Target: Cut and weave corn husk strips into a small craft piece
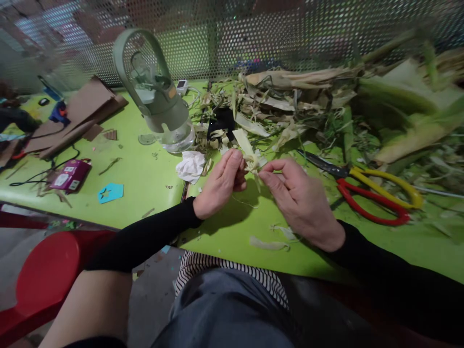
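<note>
Between my two hands is a small pale bundle of corn husk [253, 162], with strips sticking up and out of it. My left hand [225, 176] pinches its left side, fingers curled in. On the right side, the thumb and forefinger of my right hand [293, 193] close on the husk. A thin thread [248, 204] hangs below the left hand. Loose husk scraps [268, 244] lie on the green table [217, 227] under the hands. Right of my right hand rest scissors [346, 173] with one yellow and one red handle.
A heap of corn husks [308, 96] covers the back right. A large green-lidded bottle [166, 111] stands left of centre, beside a crumpled tissue [191, 166]. Cardboard [87, 106], a purple box [70, 175] and a blue paper piece [110, 193] lie left. A red stool [47, 266] stands below.
</note>
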A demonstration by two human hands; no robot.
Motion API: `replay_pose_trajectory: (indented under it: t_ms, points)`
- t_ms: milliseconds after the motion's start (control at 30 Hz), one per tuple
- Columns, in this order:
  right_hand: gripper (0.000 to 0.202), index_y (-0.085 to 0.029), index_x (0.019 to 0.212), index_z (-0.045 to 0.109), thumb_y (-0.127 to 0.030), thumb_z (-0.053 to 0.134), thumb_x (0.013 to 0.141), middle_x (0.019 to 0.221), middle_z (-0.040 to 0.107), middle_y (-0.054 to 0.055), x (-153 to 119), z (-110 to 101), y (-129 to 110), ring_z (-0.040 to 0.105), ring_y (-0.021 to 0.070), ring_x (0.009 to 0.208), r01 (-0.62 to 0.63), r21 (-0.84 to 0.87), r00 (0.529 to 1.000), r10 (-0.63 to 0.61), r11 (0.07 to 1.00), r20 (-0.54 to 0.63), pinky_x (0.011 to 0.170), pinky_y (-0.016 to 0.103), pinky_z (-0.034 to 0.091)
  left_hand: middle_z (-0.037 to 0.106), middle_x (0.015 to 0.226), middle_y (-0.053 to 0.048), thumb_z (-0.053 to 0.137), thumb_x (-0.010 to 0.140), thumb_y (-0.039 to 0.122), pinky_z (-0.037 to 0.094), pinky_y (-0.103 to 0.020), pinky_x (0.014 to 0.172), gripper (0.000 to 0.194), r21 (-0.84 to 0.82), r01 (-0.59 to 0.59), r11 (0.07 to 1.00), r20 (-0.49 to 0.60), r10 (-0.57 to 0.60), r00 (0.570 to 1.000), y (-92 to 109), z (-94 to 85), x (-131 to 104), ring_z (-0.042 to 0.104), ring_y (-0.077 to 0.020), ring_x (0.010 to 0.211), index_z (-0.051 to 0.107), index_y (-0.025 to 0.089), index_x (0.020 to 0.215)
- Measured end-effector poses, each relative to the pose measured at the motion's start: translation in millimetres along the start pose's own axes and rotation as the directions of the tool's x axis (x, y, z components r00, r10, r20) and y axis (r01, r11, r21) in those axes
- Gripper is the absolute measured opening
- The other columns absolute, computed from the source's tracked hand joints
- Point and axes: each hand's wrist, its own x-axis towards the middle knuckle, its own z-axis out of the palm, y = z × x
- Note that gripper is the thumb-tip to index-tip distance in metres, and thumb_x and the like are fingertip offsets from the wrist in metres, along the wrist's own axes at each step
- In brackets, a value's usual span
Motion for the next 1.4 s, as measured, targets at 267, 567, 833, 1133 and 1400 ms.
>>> replay_pose_trajectory:
  t_ms: [267,567,833,1133,1400]
  points:
    - [0.024,-0.023,0.101,0.062,-0.044,0.054,0.105,0.055,0.055,-0.006,-3.0,-1.4,-1.2,0.045,0.0126,0.044,0.028,-0.047,0.998,-0.025,0.998,0.064,0.050,0.029,0.032,0.030,0.069,0.006,0.041,0.111,0.041,0.033,-0.016,0.050,0.037,0.000,-0.008,1.000,0.027,0.008,1.000,-0.6,-6.1,6.7,0.029,-0.0051,0.053,0.037,0.022,0.080]
    - [0.021,-0.023,0.099,0.066,-0.033,0.049,0.106,0.083,0.075,0.006,5.8,-5.4,12.8,0.066,0.0216,0.068,0.217,-0.289,0.976,-0.203,0.932,0.077,0.066,0.036,0.046,0.063,0.087,-0.001,0.058,0.102,0.045,0.054,-0.026,0.076,0.026,0.345,-0.201,0.917,0.269,0.108,0.957,-1.7,-25.5,14.1,0.061,-0.0107,0.077,0.057,0.019,0.101]
    - [0.034,-0.019,0.101,0.069,-0.027,0.037,0.109,0.087,0.076,0.010,4.7,-7.3,18.2,0.068,0.0227,0.076,0.358,-0.519,0.931,-0.342,0.776,0.131,0.068,0.035,0.047,0.070,0.080,-0.003,0.050,0.102,0.060,0.050,-0.026,0.071,0.045,0.569,-0.349,0.745,0.410,0.111,0.905,-2.2,-29.6,15.7,0.065,-0.0109,0.074,0.055,0.019,0.085]
    - [0.034,-0.012,0.103,0.070,-0.026,0.039,0.110,0.060,0.065,0.001,0.7,-5.1,12.8,0.050,0.0128,0.043,0.378,-0.598,0.906,-0.416,0.706,0.081,0.046,0.030,0.029,0.061,0.065,0.004,0.034,0.109,0.033,0.045,-0.027,0.065,0.025,0.707,-0.395,0.587,0.414,0.109,0.904,2.6,-26.7,10.5,0.053,-0.0097,0.057,0.045,0.022,0.089]
    - [0.044,-0.014,0.110,0.068,-0.044,0.036,0.112,0.075,0.073,0.007,4.3,-7.0,19.3,0.064,0.0196,0.060,0.291,-0.576,0.943,-0.330,0.764,0.039,0.056,0.032,0.039,0.066,0.086,-0.002,0.043,0.107,0.035,0.050,-0.029,0.078,0.022,0.574,-0.414,0.706,0.448,0.152,0.881,-3.8,-30.8,17.1,0.061,-0.0123,0.079,0.052,0.020,0.093]
